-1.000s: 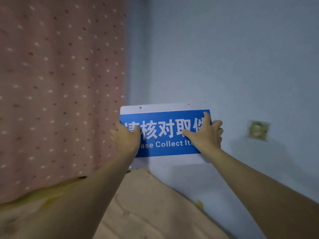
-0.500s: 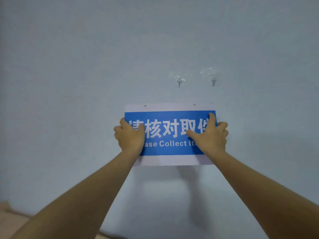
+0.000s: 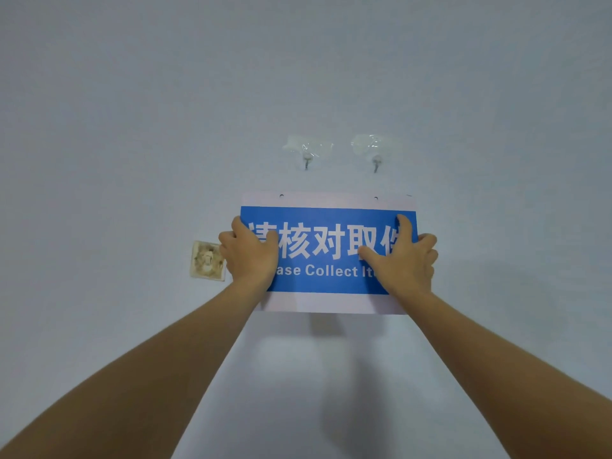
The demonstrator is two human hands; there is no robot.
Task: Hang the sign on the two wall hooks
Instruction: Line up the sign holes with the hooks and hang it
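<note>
A white sign (image 3: pixel 326 250) with a blue panel and white lettering is held flat before the pale blue wall. My left hand (image 3: pixel 250 255) grips its left edge and my right hand (image 3: pixel 402 258) grips its right edge. Two small holes pierce its top margin, one near the left and one near the right. Two clear adhesive hooks are stuck to the wall just above: the left hook (image 3: pixel 307 158) and the right hook (image 3: pixel 376 160). The sign's top edge sits a short way below the hooks, apart from them.
A stained, yellowed wall plate (image 3: pixel 207 260) sits on the wall just left of my left hand. The pale blue wall (image 3: pixel 132 127) fills the view around it.
The view swung away from the pink dotted curtain to the wall; the hooks came into sight and now sit above the sign. The wall plate now shows at the left. Both hands keep their grip.
</note>
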